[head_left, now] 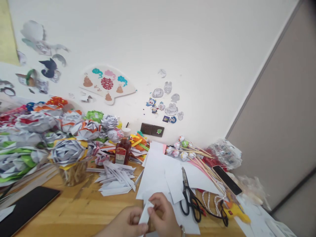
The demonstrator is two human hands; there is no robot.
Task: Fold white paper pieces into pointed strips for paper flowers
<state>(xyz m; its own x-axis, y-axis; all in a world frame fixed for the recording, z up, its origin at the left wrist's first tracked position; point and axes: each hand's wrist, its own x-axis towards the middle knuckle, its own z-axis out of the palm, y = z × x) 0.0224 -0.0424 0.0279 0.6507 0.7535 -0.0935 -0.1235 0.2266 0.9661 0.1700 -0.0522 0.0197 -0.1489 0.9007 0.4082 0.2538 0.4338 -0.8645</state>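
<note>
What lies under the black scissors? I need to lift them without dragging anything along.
The black scissors rest on loose white paper sheets spread over the wooden table. A white cord runs close by the handles. Whatever is beneath those sheets is covered.

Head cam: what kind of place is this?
Likely a home craft desk for paper folding. Folded paper flowers crowd the wooden table, scissors lie on white sheets, and both hands, left hand and right hand, pinch a paper strip.
</note>
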